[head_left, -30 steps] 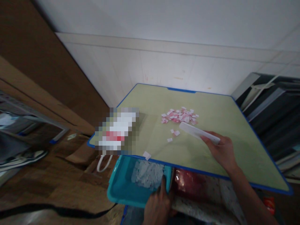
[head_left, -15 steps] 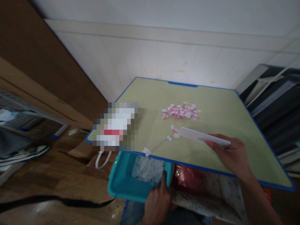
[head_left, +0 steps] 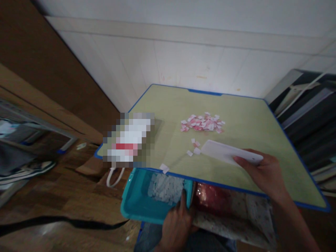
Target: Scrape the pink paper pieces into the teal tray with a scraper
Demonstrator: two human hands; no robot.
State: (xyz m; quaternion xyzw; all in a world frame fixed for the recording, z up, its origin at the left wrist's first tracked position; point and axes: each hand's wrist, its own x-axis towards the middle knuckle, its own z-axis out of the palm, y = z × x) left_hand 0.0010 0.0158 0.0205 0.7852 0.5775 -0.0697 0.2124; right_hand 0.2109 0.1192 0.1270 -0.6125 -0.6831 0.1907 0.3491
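Observation:
My right hand (head_left: pixel 265 171) grips one end of a flat white plastic scraper (head_left: pixel 223 150), thumb on top, tilted just over the table. Beside the scraper's far end lie a few loose paper squares (head_left: pixel 193 151). Farther back sits a pile of small pink and white paper squares (head_left: pixel 202 122). Below the table's front edge, my left hand (head_left: pixel 176 222) holds the right side of a teal plastic basin (head_left: pixel 141 213), its index finger over the rim and the other fingers partly hidden. Many white pieces (head_left: pixel 165 189) lie inside the basin.
The pale green table (head_left: pixel 241 115) has a blue rim and stands against a white wall (head_left: pixel 181 63). One paper square (head_left: pixel 164 168) lies at its front edge. A blurred-out box (head_left: pixel 131 140) occupies the left side. Beneath the front edge is a stained, red-marked surface (head_left: pixel 212 199).
My right hand has shifted slightly right and turned the scraper, so more of its broad face shows. My left hand stays on the basin.

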